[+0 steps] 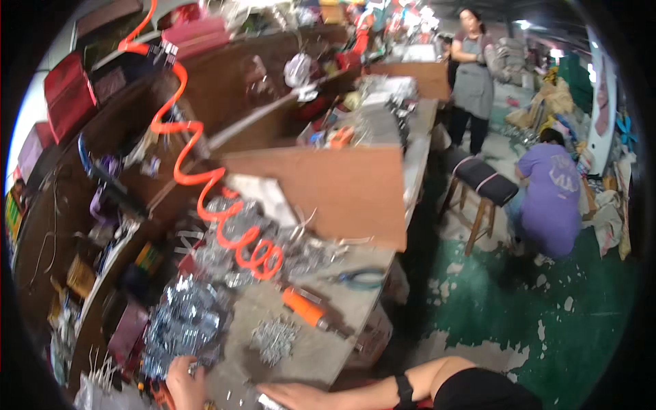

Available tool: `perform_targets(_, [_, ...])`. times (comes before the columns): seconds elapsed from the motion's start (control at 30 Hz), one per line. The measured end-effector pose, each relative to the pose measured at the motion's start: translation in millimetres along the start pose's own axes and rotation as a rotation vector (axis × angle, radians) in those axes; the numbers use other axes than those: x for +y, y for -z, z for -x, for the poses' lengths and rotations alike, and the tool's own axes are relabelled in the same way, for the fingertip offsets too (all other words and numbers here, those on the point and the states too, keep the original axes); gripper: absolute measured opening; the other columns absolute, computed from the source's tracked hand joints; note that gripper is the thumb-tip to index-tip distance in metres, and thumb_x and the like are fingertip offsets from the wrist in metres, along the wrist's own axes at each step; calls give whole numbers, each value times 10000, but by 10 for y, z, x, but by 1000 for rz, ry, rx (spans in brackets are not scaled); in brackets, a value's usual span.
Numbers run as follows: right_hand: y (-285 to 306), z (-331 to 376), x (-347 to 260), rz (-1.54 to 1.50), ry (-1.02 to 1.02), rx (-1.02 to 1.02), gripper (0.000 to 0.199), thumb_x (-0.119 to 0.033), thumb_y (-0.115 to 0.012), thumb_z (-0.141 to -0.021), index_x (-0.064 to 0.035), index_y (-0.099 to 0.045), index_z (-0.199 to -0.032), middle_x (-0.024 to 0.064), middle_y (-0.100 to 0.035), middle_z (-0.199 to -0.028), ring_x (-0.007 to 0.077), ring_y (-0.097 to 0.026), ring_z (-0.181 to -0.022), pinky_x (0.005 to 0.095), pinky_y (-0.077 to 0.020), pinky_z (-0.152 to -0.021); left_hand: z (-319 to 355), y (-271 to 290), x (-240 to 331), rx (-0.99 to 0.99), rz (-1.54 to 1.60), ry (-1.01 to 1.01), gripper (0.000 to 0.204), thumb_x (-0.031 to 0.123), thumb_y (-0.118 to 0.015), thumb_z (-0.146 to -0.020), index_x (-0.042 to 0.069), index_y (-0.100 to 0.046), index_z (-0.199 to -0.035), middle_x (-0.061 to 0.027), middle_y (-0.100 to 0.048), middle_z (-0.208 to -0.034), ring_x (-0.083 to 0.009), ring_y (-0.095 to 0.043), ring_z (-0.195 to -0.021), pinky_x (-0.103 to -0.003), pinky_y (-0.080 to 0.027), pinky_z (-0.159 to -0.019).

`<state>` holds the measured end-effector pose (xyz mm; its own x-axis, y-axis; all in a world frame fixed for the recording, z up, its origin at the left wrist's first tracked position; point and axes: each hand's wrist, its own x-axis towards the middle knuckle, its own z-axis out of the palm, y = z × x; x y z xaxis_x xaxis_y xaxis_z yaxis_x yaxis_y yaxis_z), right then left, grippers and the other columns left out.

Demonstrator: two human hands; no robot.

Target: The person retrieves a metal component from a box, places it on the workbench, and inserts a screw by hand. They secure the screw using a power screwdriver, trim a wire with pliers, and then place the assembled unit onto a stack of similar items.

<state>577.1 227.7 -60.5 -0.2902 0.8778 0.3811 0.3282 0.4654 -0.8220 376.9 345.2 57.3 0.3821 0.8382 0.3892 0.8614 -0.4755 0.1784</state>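
At the bench (318,365), left hand (186,386) fingers curl, right hand (295,395) fingers stretch by a metal piece (269,402), grips I can't tell, fasteners (275,339) heaped likely for easy reach.

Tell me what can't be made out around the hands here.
Head view: the left hand's curled fingers hide whether it grips anything.
Head view: the lower edge cuts off the silvery piece at the right hand.
Head view: the small metal parts are too small and blurred to count.
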Motion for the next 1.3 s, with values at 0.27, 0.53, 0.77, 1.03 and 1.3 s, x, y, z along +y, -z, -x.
perform_targets(0.27, [-128,-26,60,-30,77,-13,749,-390,-634,-789,-17,-345,-1369,230,-482,-1276,386,-497,-1126,450,-401,-950,-592,-622,-507,66,-567,-84,229,33,-619,-657,87,-619,-879,-84,-554,-995,-289,-516,-956,-387,-420,-795])
perform_targets(0.53, [-3,13,107,-15,60,-11,694,-307,-619,-823,51,-347,-1351,266,-462,-1295,391,-469,-1183,422,-368,-1012,-399,-223,30,386,-220,-37,118,36,-644,-720,53,-560,-802,-124,-605,-803,-329,-557,-804,-429,-437,-736])
perform_targets(0.77, [39,-70,122,-64,-32,-71,707,-255,-637,-796,77,-345,-1348,279,-470,-1287,394,-472,-1193,417,-370,-1008,946,-136,501,213,1174,510,81,16,-565,-858,20,-535,-934,-2,-556,-785,-80,-527,-738,-230,-438,-659])
perform_targets(1.03, [-55,-153,76,-99,1,-122,693,-57,-603,-738,58,-339,-1368,266,-498,-1260,371,-514,-1167,384,-410,-968,1568,-574,517,90,687,297,176,27,-650,-777,-14,-607,-942,-143,-632,-869,-271,-633,-775,-322,-495,-682])
perform_targets(1.3, [-20,-67,70,-3,20,-44,678,-182,-621,-783,40,-351,-1364,248,-427,-1353,368,-434,-1245,401,-346,-1044,1393,-652,632,-60,662,517,120,12,-615,-770,0,-575,-882,-146,-610,-768,-294,-608,-681,-350,-480,-629])
